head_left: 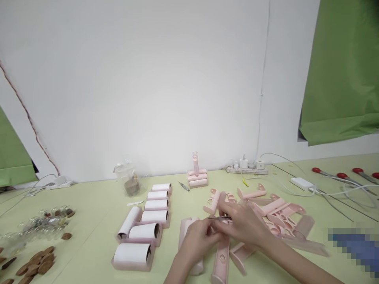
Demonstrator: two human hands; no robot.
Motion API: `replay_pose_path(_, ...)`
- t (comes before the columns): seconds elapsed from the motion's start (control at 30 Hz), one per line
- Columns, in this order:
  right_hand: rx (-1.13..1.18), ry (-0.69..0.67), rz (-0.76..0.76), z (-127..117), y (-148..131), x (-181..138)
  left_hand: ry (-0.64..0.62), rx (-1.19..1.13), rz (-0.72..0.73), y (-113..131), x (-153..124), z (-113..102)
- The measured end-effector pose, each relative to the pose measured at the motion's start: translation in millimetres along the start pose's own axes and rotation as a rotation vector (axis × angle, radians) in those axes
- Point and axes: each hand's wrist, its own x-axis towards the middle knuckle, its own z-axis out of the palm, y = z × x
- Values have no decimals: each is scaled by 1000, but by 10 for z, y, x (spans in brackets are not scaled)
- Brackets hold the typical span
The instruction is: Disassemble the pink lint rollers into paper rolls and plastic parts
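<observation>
My left hand [197, 238] and my right hand [244, 223] meet low in the middle of the view, over the pale green table [94, 221]. Between the fingertips of both hands is a thin metal tool [219, 217], like tweezers or small scissors. Under my hands lie pink plastic handle parts [221, 260]. A pink cover [186, 228] lies just under my left hand. To the right is a heap of loose pink handle pieces [278, 215].
White paper rolls in pink holders [145, 230] stand in a row at left. Further left lie brown pieces [37, 264] and small glass jars [44, 221]. At the back are a plastic cup [130, 182], stacked pink rollers [197, 177], a power strip [247, 169], cables and red-tipped tools [337, 175].
</observation>
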Motion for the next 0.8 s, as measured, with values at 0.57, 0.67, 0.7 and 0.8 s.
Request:
replay_pose_path(0.57,63,-477,-380,-362,60,52,-145,-93,118,-66,-54,58)
replay_pose_path(0.67,226,-518,-321,-439,88,150,15,-218,124,-122,-25,43)
replay_pose_path(0.7,197,-488,-254,-457,132,196,75,-271,104,-131,-2,27)
replay_pose_path(0.8,-1,-374,-32,-469,368,340,266,-368,43,-140,74,-42)
